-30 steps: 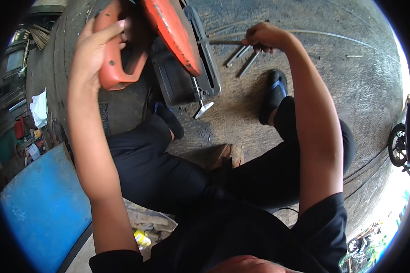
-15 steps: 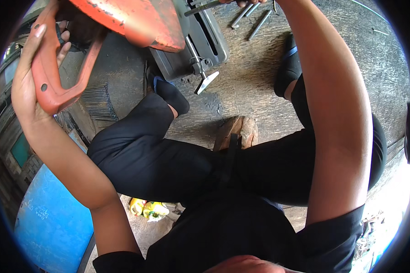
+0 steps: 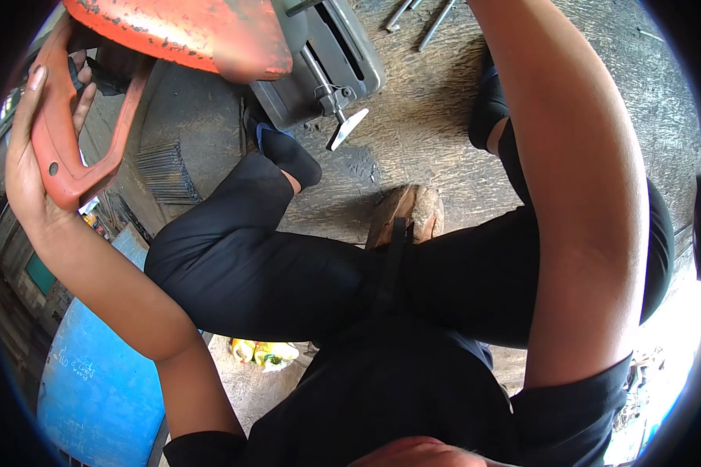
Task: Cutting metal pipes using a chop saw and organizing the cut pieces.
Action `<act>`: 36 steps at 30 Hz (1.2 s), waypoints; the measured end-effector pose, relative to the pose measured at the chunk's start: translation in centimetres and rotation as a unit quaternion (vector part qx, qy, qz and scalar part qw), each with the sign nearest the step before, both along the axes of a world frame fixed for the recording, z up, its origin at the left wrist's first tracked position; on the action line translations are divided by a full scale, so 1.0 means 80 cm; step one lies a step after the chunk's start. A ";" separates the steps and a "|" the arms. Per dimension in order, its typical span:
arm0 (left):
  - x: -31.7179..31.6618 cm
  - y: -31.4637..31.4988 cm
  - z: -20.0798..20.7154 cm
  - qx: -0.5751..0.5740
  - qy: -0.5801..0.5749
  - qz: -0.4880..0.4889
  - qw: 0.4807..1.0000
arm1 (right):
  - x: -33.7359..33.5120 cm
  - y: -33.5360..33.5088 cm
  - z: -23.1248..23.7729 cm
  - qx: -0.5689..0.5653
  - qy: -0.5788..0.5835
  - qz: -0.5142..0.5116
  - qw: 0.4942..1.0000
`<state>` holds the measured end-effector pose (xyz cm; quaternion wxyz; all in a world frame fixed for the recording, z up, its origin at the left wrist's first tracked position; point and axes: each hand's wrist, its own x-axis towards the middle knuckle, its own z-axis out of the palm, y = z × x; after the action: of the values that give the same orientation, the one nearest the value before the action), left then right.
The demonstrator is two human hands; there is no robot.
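My left hand point(image 3: 25, 167) is wrapped round the orange D-shaped handle point(image 3: 58, 148) of a chop saw, the thumb along its outer side and fingertips showing inside the loop. The saw's worn orange blade guard point(image 3: 187, 35) is at the top, chipped along its lower edge. Below it sits the grey base point(image 3: 276, 101) with a clamp screw point(image 3: 322, 78) ending in a pale crank handle point(image 3: 347, 129). A metal rod point(image 3: 302, 7) lies across the base at the upper edge. My right forearm reaches up past the upper edge, so the right hand is out of the picture.
Several cut metal rods point(image 3: 436, 25) lie on the worn floor right of the saw. A bundle of thin rods point(image 3: 166, 173) is by my left foot. A wooden block point(image 3: 413, 210) stands between my legs. At the lower left are a blue panel point(image 3: 105, 381) and yellow packets point(image 3: 265, 354).
The view has shifted, so the saw appears farther up and left. My right hand, seen near the rod's end at the upper edge before, has left the picture. The left hand keeps its hold.
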<state>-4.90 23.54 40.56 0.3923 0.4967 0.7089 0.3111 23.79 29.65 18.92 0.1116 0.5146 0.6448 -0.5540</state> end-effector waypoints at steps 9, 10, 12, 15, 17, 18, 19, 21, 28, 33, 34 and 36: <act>-0.001 0.005 0.002 0.003 0.008 -0.006 1.000 | -0.005 0.003 0.004 0.033 -0.006 0.009 0.999; -0.001 0.004 0.002 0.000 0.011 -0.010 1.000 | -0.007 0.003 0.003 0.040 -0.006 0.017 0.999; 0.005 0.002 0.001 0.008 0.008 -0.002 1.000 | -0.009 0.004 0.004 0.066 -0.007 0.035 0.997; 0.004 0.001 0.001 0.017 0.005 0.002 1.000 | -0.011 0.005 0.002 0.100 -0.014 0.070 0.992; 0.003 0.001 0.001 0.016 0.003 -0.001 1.000 | -0.011 0.007 0.000 0.107 -0.019 0.087 0.990; 0.004 0.001 0.001 0.016 0.003 0.003 1.000 | -0.011 0.008 -0.002 0.108 -0.017 0.094 0.990; 0.004 0.001 0.001 0.017 0.003 0.008 1.000 | -0.010 0.008 -0.002 0.110 -0.014 0.102 0.989; 0.002 0.002 0.001 0.009 -0.002 0.008 1.000 | -0.007 0.006 -0.002 0.112 -0.003 0.097 0.989; 0.006 0.002 0.002 0.003 -0.004 0.007 1.000 | -0.004 -0.003 0.008 0.117 0.013 0.054 0.992; -0.009 0.010 0.004 0.002 -0.002 0.002 1.000 | -0.003 -0.001 0.004 0.126 0.031 0.050 0.990; -0.008 0.011 0.004 -0.015 0.003 -0.006 1.000 | -0.003 -0.001 0.003 0.132 0.030 0.053 0.989; -0.002 0.006 0.001 -0.002 -0.006 -0.007 1.000 | -0.005 0.000 0.002 0.131 0.024 0.050 0.990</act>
<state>-5.05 24.05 40.60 0.3995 0.4987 0.7041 0.3098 23.43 29.63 19.06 0.0553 0.4784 0.7392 -0.4707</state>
